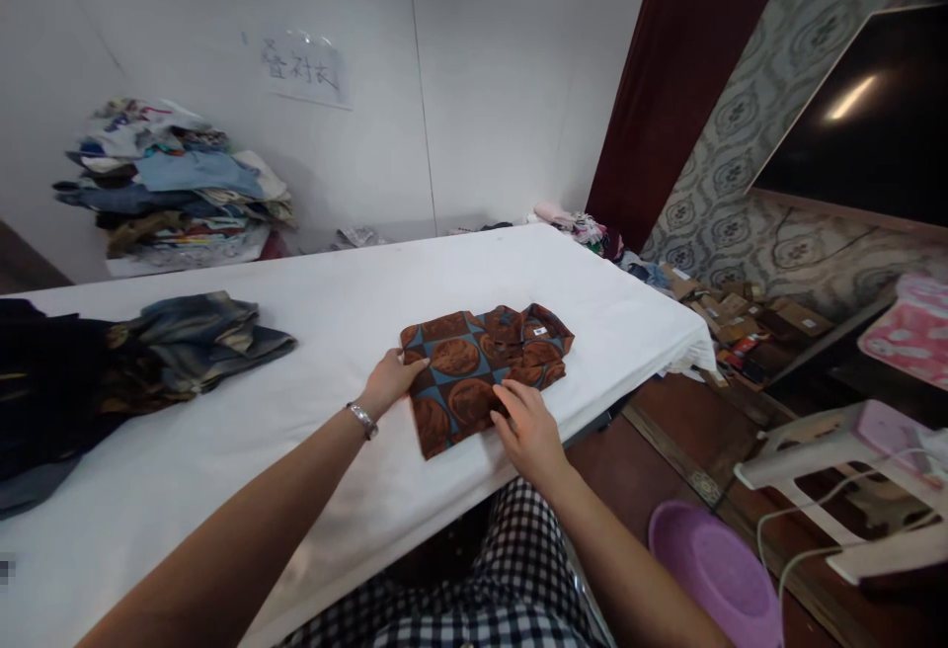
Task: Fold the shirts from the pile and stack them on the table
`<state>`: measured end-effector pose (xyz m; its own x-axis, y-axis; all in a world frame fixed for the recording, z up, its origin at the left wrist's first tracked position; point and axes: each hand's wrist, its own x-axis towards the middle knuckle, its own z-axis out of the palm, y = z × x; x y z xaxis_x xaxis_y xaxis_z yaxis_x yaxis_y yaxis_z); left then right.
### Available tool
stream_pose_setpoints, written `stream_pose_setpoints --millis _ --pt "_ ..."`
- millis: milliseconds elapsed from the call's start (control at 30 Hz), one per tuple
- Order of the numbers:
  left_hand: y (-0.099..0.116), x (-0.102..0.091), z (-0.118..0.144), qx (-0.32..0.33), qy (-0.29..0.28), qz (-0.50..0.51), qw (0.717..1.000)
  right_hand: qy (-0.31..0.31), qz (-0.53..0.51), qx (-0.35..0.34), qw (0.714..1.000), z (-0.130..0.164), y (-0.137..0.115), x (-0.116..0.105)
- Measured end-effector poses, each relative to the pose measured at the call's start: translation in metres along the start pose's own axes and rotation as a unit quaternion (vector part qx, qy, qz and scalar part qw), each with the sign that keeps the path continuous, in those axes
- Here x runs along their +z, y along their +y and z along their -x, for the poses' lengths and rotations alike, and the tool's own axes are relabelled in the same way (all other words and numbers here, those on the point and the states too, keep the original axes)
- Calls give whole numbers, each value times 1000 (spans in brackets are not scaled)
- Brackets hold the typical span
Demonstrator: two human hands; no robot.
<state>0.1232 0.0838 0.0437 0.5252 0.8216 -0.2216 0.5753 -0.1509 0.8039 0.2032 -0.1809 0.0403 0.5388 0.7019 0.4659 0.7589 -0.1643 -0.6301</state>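
A folded brown shirt with round patterns on blue (pixel 474 366) lies near the front right edge of the white-covered table (pixel 348 312), collar to the right. My left hand (pixel 390 381), with a metal bracelet on the wrist, grips the shirt's left edge. My right hand (pixel 527 428) rests flat on the shirt's near edge, fingers spread across the fabric.
A heap of dark crumpled clothes (pixel 111 371) lies at the table's left. A tall stack of folded clothes (pixel 174 189) stands at the back by the wall. To the right on the floor are a purple basin (pixel 711 569), a white stool (pixel 851 480) and cardboard boxes (pixel 733 317).
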Motion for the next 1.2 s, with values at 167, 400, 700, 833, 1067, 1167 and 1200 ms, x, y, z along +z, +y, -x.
stream_pose_setpoints --millis 167,400,700,833,1067,1167,1200 --pt "3 6 2 22 9 -9 1000 -14 23 24 999 -23 6 4" --pt "8 7 5 25 8 -26 999 -120 102 104 982 -57 35 16" --pt "36 -10 -22 182 67 -239 952 16 -4 124 992 -40 62 -15" --pt "67 13 -46 306 -23 -329 893 -17 -117 294 948 -14 65 -37" --pt "103 64 -80 288 -158 -379 865 -58 -255 374 889 -12 47 -35" --pt "106 69 -87 268 -169 -373 872 -64 -254 366 893 -22 44 -20" --pt "106 67 -90 262 -165 -369 877 -70 -249 356 898 -26 44 -14"
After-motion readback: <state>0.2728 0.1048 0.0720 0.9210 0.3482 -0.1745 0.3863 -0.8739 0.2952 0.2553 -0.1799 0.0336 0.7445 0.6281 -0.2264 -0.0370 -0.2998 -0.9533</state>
